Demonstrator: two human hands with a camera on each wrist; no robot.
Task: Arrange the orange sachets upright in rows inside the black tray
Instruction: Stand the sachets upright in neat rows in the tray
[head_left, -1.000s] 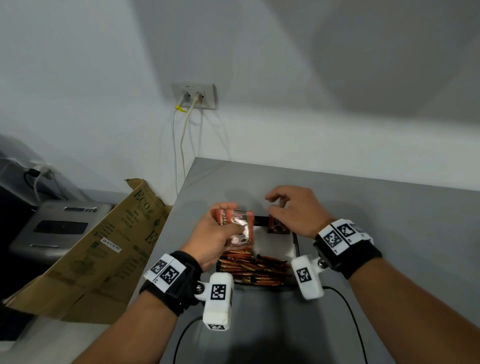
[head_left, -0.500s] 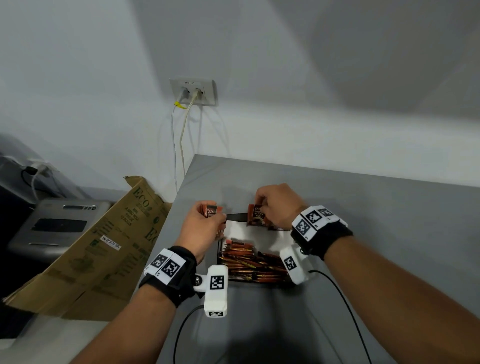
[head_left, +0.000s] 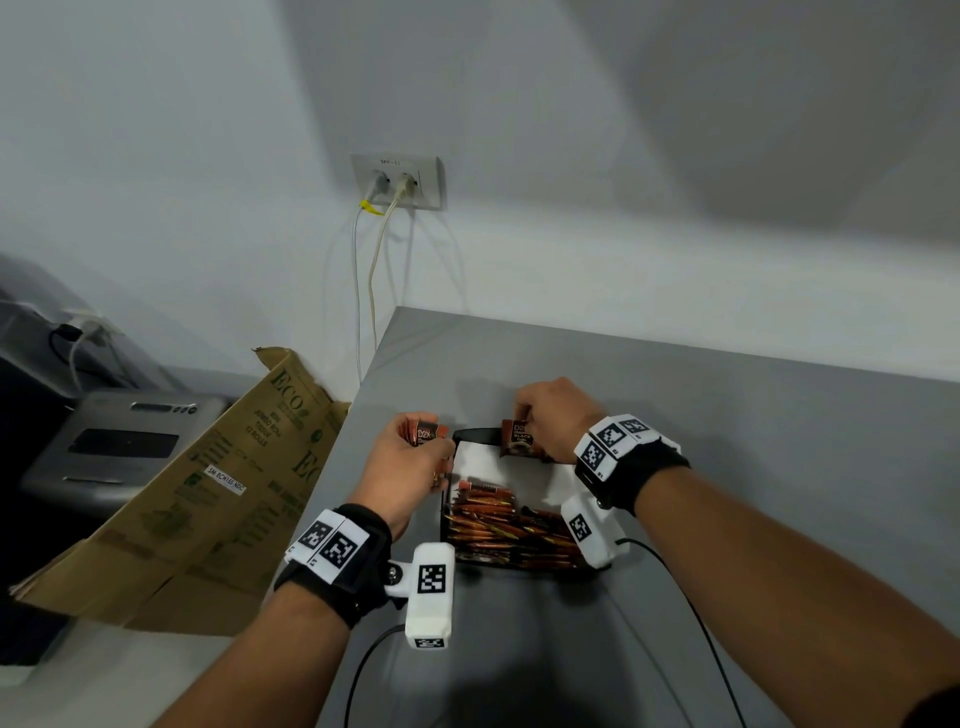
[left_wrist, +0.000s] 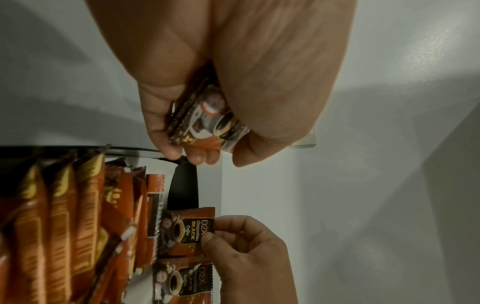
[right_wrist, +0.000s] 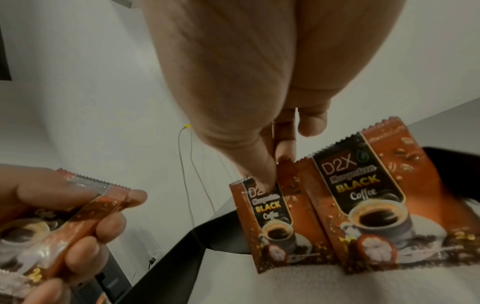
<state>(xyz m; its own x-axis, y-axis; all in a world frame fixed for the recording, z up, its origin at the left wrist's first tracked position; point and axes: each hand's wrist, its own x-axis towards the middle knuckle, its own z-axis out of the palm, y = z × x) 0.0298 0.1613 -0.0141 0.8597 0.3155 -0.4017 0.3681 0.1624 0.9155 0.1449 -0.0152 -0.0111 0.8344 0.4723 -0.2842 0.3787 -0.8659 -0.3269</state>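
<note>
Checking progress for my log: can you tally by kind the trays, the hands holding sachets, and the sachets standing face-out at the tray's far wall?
Black tray: 1
Hands holding sachets: 2, left hand with a bundle, right hand
Face-out sachets: 2, pinched sachet, neighbour sachet
Total: 5
Packed sachets nearer: too dense to count.

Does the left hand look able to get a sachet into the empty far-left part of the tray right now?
Probably yes. The left hand hovers beside the black tray, gripping spare sachets. The white floor there lies bare; the right hand works further right.
</note>
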